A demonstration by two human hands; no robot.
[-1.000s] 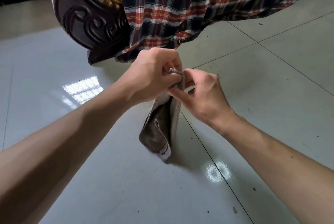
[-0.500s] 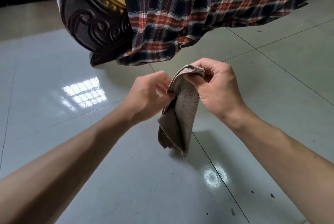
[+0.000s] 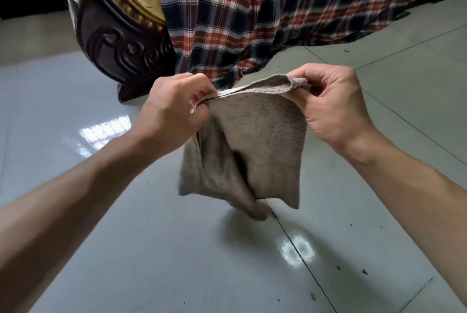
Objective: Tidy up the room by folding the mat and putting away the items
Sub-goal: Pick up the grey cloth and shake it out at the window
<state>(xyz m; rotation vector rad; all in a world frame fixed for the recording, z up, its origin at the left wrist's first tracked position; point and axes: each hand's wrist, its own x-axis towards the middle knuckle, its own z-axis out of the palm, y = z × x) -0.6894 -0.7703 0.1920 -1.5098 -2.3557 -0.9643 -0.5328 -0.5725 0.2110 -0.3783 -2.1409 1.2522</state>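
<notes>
Two hands, L hand [image 3: 174, 107] & R hand [image 3: 333, 107] pinching mat [image 3: 257, 145] top corners

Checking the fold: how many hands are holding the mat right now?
2. The left hand pinches the top left corner of the mat; the right hand pinches its top right corner.

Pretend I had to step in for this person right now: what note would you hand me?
Left hand: pinches the mat at its top left corner.
Right hand: pinches the top right corner.
Mat: in the air above the tiled floor, top edge stretched between the hands, uneven layers hanging below, in front of the plaid cloth.
Done: mat lifted and partly doubled over.
Left: square the layers, finish folding, put it away. No storage spot or other items are in view.
</notes>
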